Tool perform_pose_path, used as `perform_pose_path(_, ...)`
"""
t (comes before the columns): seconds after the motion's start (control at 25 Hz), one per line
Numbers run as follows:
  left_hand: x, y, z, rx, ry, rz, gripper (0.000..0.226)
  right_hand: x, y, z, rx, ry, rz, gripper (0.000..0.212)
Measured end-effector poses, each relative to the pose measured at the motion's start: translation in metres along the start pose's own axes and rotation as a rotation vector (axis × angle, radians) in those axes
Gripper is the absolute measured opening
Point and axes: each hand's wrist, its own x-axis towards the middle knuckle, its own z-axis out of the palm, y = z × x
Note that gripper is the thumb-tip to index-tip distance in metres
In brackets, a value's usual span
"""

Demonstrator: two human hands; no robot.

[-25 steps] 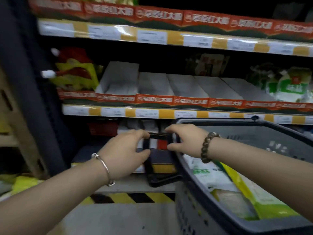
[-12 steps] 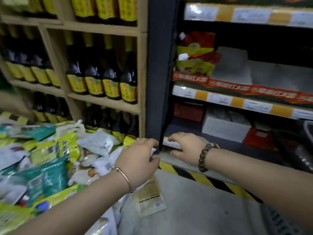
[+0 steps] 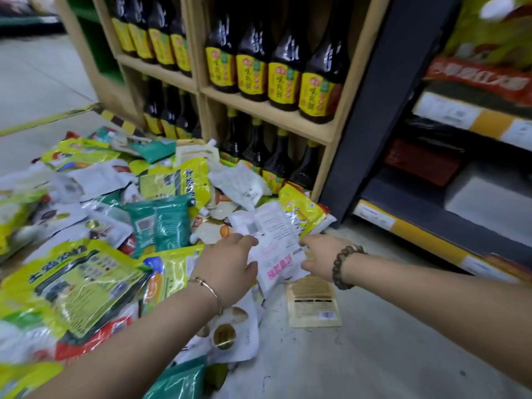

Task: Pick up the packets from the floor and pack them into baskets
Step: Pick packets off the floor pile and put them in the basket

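Left hand: thumb and fingers parted at the left edge of a white, pink-printed plastic packet.
Right hand: parted likewise at its right edge.
Packet: on the right rim of the floor heap of mixed packets.
Open room: bare grey floor to the right.

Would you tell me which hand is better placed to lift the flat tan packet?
Right: the right hand is beside the tan packet; the left hand is farther, over the pile.

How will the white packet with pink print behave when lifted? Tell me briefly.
The white packet will probably flop: it looks flat and thin, draped at the edge of the pile. It is likely light, since it shows little bulge. Its smooth film may slip from a loose grip.
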Motion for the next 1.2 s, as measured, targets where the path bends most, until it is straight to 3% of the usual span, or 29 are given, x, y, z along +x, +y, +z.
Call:
perform_pose_path(0.24,0.008,-0.036,0.027,-0.048,-0.102,-0.155,0.043,0.092,0.002,0.041,0.491,-0.045,0.267,0.065)
perform_pose_path(0.52,0.013,-0.037,0.057,-0.267,-0.137,-0.251,0.038,0.144,0.015,0.083,0.945,0.027,0.460,0.104)
perform_pose_path(0.56,0.012,-0.038,0.063,-0.316,-0.121,-0.282,0.036,0.148,0.019,0.090,0.962,0.015,0.451,0.097)
perform_pose_path(0.68,0.003,-0.041,0.078,-0.485,-0.089,-0.369,0.029,0.137,0.020,0.096,1.127,0.035,0.365,0.043)
perform_pose_path(0.72,-0.002,-0.041,0.081,-0.525,-0.081,-0.377,0.027,0.134,0.021,0.100,1.178,0.061,0.339,0.034)
perform_pose_path(0.92,-0.011,-0.035,0.089,-0.720,0.028,-0.438,0.026,0.106,0.009,0.087,1.285,0.169,0.282,0.016)
perform_pose_path(1.08,-0.015,-0.020,0.078,-1.115,0.061,-0.579,0.025,0.064,0.005,0.060,1.390,0.282,0.220,0.010)
perform_pose_path(1.2,-0.021,-0.018,0.062,-1.450,0.016,-0.762,0.044,0.036,-0.012,0.043,1.431,0.255,0.096,0.012)
